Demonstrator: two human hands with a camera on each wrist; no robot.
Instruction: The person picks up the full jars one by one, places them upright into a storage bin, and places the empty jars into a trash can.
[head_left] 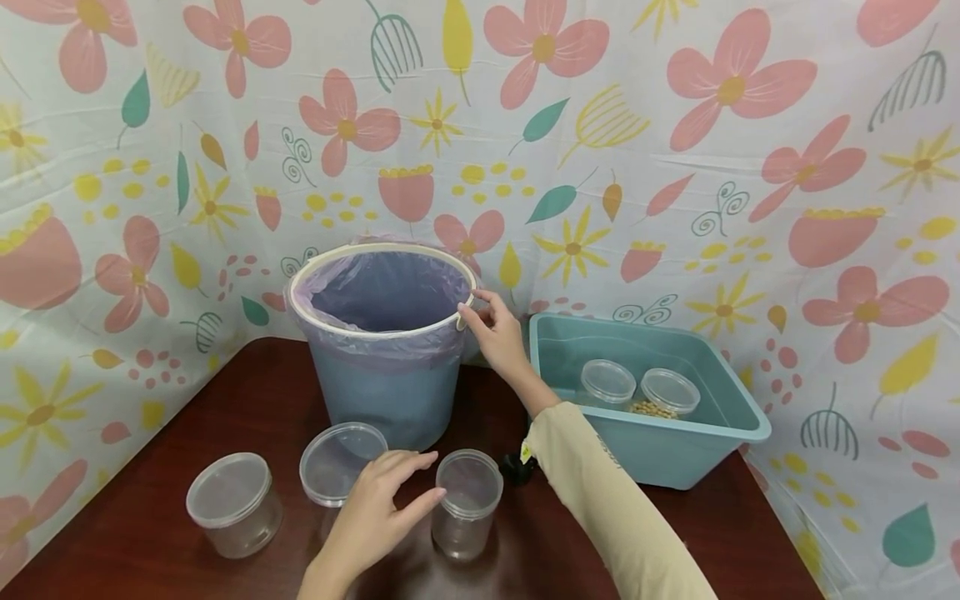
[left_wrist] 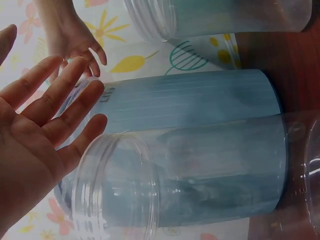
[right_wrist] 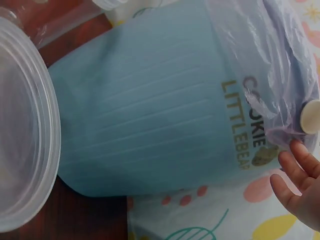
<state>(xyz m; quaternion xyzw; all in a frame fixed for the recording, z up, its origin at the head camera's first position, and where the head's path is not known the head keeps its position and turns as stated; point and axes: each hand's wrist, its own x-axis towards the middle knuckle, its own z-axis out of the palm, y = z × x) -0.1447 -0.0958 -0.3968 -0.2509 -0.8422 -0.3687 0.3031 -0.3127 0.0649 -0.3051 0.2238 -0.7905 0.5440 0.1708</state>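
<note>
Your R hand (head_left: 497,333) touches bin (head_left: 386,392) top, just to its L; can't tell if pinching. L hand (head_left: 378,508): fingers apart, holding nothing, clear jar (head_left: 462,535) just to its R. Risks: uneven R-side tug cd slip liner (head_left: 420,354); stray L thumb cd knock jar.

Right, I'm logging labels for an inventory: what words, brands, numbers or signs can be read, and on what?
"COOKIE": on the blue trash bin, partly under its plastic liner.
"LITTLEBEAR": below it on the same bin, last letter faint.
Dark print on the beige sleeve and yellow patch at its end: too small to read.
</note>
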